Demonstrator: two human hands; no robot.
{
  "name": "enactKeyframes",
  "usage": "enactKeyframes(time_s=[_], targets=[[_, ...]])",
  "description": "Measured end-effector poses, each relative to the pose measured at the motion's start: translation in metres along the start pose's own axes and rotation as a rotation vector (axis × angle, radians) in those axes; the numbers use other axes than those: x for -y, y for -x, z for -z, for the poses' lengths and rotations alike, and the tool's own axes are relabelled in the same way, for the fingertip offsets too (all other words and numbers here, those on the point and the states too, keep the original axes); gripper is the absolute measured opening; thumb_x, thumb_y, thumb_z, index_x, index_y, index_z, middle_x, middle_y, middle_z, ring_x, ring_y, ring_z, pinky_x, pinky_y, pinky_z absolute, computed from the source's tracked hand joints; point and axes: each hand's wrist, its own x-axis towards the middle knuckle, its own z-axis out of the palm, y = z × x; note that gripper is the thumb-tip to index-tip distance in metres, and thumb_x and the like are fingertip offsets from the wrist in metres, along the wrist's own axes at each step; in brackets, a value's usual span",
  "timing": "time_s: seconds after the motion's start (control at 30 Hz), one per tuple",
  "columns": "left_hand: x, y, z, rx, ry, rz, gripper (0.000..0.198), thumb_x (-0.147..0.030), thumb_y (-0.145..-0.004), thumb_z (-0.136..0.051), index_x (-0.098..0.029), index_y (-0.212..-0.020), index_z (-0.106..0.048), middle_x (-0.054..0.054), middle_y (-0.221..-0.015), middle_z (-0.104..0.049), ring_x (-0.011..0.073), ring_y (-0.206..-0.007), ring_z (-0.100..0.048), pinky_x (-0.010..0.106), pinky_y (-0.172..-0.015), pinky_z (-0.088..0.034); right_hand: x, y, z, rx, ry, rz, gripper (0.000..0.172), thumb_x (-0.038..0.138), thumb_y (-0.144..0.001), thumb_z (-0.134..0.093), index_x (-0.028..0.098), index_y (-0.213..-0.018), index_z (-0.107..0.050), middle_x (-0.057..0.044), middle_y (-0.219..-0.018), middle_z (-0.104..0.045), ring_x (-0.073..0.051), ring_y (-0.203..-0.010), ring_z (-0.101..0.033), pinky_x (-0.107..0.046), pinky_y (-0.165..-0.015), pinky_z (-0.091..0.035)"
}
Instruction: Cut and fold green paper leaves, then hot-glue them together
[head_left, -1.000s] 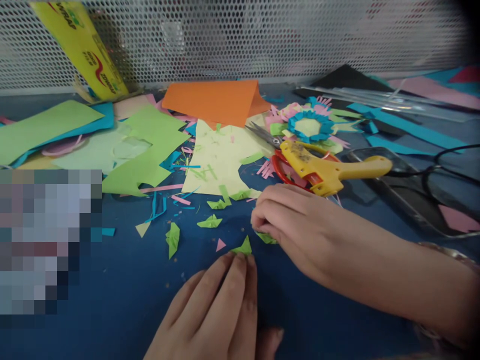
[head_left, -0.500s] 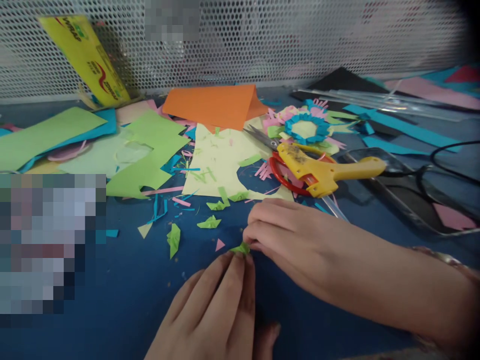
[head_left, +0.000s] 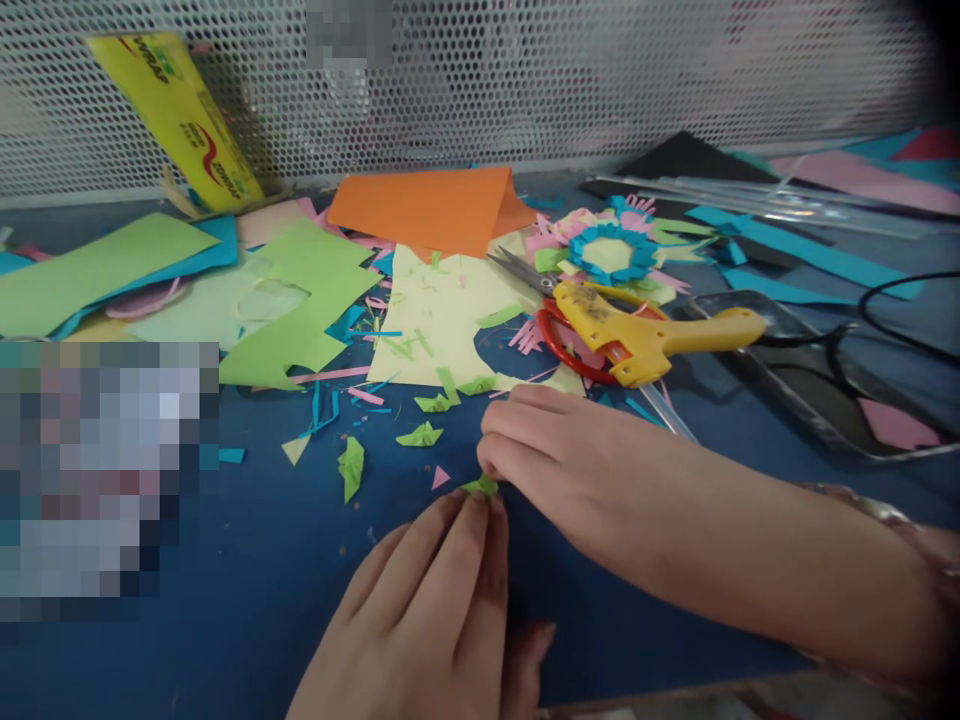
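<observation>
A small folded piece of green paper (head_left: 482, 485) lies on the blue table between my fingertips. My left hand (head_left: 427, 590) presses its near edge down, fingers close together and thumb off to the side. From the right, my right hand (head_left: 555, 450) pinches the same piece, its curled fingers hiding that end. Several similar green folded paper pieces lie just beyond, including one (head_left: 420, 435) behind a pink paper triangle (head_left: 440, 477) and one (head_left: 350, 468) farther left.
Beyond my right hand lie red-handled scissors (head_left: 555, 340) under a yellow glue gun (head_left: 660, 335). Cut green paper (head_left: 315, 290), a cream sheet (head_left: 427, 320), folded orange paper (head_left: 427, 205) and a paper flower (head_left: 611, 255) spread toward the mesh panel (head_left: 480, 100). A yellow box (head_left: 180, 120) leans there.
The view has shifted slightly. Both hands stay at the green paper piece, with only a slight movement of the fingers.
</observation>
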Motion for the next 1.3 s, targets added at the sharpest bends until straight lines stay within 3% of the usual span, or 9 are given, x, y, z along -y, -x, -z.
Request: enactKeyframes(time_s=[0.47, 0.7, 1.0, 1.13, 1.3], targets=[[0.000, 0.001, -0.001, -0.007, -0.013, -0.001, 0.042, -0.036, -0.079, -0.044, -0.014, -0.114, -0.053, 0.008, -0.112, -0.056, 0.0194, -0.102, -0.052, 0.024, -0.081, -0.046, -0.004, 0.003, -0.001, -0.063, -0.119, -0.144, 0.018, 0.011, -0.080, -0.037, 0.015, -0.075, -0.054, -0.007, -0.078, -0.051, -0.018, -0.076, -0.044, -0.032, -0.069, -0.036], [0.001, 0.001, -0.001, -0.017, -0.015, -0.008, 0.043, -0.036, -0.079, -0.044, -0.013, -0.114, -0.053, 0.008, -0.113, -0.056, 0.0187, -0.103, -0.051, 0.023, -0.081, -0.046, -0.003, 0.004, 0.001, -0.043, -0.215, -0.124, 0.019, 0.010, -0.082, -0.036, 0.015, -0.076, -0.053, -0.006, -0.079, -0.051, -0.016, -0.076, -0.045, -0.030, -0.068, -0.036], [-0.001, -0.001, 0.000, -0.008, 0.005, 0.015, 0.041, -0.035, -0.080, -0.044, -0.013, -0.112, -0.054, 0.009, -0.112, -0.056, 0.0195, -0.102, -0.051, 0.025, -0.079, -0.047, 0.003, 0.002, 0.001, -0.012, -0.068, -0.057, 0.012, 0.010, -0.078, -0.042, 0.014, -0.077, -0.053, -0.008, -0.080, -0.052, -0.018, -0.077, -0.045, -0.033, -0.069, -0.038], [-0.004, -0.003, 0.002, 0.000, 0.020, 0.043, 0.040, -0.034, -0.080, -0.044, -0.013, -0.114, -0.052, 0.010, -0.111, -0.056, 0.0203, -0.101, -0.052, 0.027, -0.080, -0.047, -0.001, 0.001, 0.004, -0.120, -0.131, -0.155, 0.016, 0.008, -0.081, -0.036, 0.014, -0.079, -0.052, -0.007, -0.083, -0.052, -0.016, -0.077, -0.047, -0.031, -0.069, -0.040], [-0.008, -0.005, 0.006, -0.031, 0.060, 0.093, 0.038, -0.032, -0.080, -0.044, -0.014, -0.113, -0.052, 0.009, -0.108, -0.058, 0.0208, -0.098, -0.054, 0.031, -0.080, -0.048, -0.010, 0.011, 0.031, -0.384, -0.302, -0.470, 0.009, 0.015, -0.083, -0.043, 0.016, -0.079, -0.051, -0.001, -0.078, -0.056, -0.010, -0.070, -0.051, -0.024, -0.064, -0.042]])
